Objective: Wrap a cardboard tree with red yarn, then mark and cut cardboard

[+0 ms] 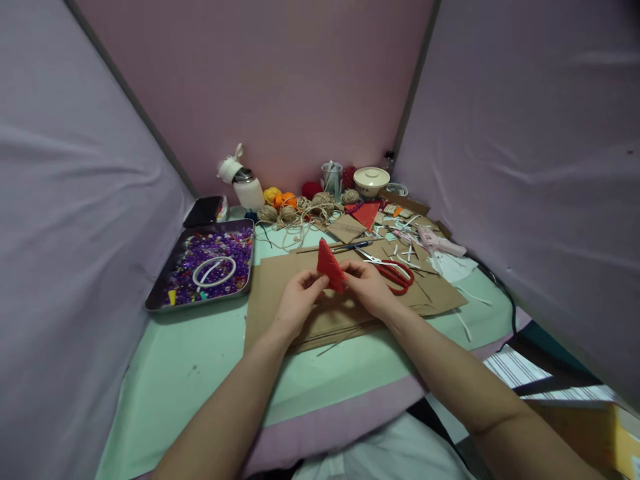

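A small red triangular piece (330, 265) is held up between my two hands, above brown cardboard sheets (270, 287). The fingers of my left hand (303, 297) pinch its lower left edge. On its lower right side, my right hand (367, 287) grips it with fingers closed. I cannot tell whether the piece is paper, felt or wrapped yarn. Red-handled scissors (400, 277) lie on the cardboard just beyond my right hand. A dark pen-like tool (353, 246) rests behind the red piece.
At the left stands a metal tray (200, 308) of purple beads with a white ring (214, 271). Yarn balls (285, 200), a white jar (249, 193) and a lidded bowl (371, 181) line the back. A pink glue gun (440, 241) lies right among paper scraps.
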`<state>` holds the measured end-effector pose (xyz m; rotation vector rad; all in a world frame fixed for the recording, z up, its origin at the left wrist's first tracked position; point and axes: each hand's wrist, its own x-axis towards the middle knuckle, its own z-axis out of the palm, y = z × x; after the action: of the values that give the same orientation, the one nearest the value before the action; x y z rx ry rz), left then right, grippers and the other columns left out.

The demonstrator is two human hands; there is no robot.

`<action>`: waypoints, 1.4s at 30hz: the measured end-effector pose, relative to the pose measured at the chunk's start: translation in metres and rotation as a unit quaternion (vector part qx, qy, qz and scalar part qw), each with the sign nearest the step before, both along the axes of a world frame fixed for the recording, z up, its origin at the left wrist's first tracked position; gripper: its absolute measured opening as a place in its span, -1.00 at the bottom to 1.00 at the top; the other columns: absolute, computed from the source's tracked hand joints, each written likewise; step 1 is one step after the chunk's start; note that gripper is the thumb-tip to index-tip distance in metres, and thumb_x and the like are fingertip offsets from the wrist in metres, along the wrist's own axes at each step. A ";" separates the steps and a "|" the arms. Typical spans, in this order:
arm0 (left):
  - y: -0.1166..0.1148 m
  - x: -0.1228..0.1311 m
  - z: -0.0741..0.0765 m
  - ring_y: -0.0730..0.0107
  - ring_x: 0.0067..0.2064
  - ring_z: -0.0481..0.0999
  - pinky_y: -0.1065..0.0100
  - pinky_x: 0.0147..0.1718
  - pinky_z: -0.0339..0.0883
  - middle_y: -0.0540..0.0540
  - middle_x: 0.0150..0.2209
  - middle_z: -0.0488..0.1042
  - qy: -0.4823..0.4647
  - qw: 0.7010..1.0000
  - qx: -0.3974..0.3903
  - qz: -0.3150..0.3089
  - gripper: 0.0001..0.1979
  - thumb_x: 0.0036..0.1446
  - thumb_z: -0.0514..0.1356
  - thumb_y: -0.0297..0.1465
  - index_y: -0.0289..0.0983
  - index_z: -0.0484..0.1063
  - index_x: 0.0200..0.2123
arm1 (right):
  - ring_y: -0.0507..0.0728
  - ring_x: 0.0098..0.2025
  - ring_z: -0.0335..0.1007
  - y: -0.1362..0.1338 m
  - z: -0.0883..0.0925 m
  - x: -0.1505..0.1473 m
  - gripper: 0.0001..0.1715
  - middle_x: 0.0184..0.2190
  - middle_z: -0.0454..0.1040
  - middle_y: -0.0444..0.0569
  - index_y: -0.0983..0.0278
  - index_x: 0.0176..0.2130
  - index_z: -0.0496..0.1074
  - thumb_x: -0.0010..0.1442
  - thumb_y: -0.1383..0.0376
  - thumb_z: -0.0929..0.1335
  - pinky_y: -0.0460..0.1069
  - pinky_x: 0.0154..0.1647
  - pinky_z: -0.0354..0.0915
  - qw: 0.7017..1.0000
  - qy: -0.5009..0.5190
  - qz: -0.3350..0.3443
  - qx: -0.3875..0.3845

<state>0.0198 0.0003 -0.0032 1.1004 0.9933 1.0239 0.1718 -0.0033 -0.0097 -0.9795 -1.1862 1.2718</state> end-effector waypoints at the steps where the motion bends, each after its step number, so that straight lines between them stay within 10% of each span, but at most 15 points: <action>1: 0.000 0.000 -0.001 0.47 -0.42 0.43 0.44 -0.41 0.28 -0.07 -0.38 0.51 0.010 1.000 0.015 0.022 -0.72 -0.10 0.31 -0.23 -0.31 0.45 -0.38 | 0.00 -0.51 0.25 -0.001 0.001 -0.001 -0.79 -0.53 0.42 -0.16 0.27 -0.42 0.47 -0.02 0.17 0.43 -0.11 -0.49 0.17 1.000 -0.007 -0.009 0.004; 13: -0.008 0.007 -0.001 0.33 -0.23 0.46 0.38 -0.21 0.28 -0.06 -0.30 0.53 0.104 0.985 0.137 -0.004 -0.76 -0.01 0.16 -0.45 -0.31 0.49 -0.22 | 0.04 -0.48 0.31 -0.002 0.000 -0.005 -0.78 -0.52 0.46 -0.09 0.31 -0.45 0.45 0.04 0.19 0.39 -0.07 -0.42 0.22 0.981 -0.134 -0.122 0.074; 42: -0.001 0.006 0.000 0.30 -0.31 0.54 0.30 -0.25 0.40 -0.20 -0.31 0.57 -0.076 0.996 0.016 0.038 -0.66 -0.04 0.28 -0.21 -0.38 0.53 -0.30 | 0.05 -0.42 0.26 -0.009 0.000 -0.008 -0.86 -0.46 0.38 -0.10 0.26 -0.39 0.41 0.14 0.24 0.33 -0.05 -0.38 0.21 0.939 -0.208 -0.188 0.197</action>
<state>0.0259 -0.0005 -0.0034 1.0021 0.9050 1.1714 0.1641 -0.0125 -0.0098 -1.1327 -1.4218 0.5043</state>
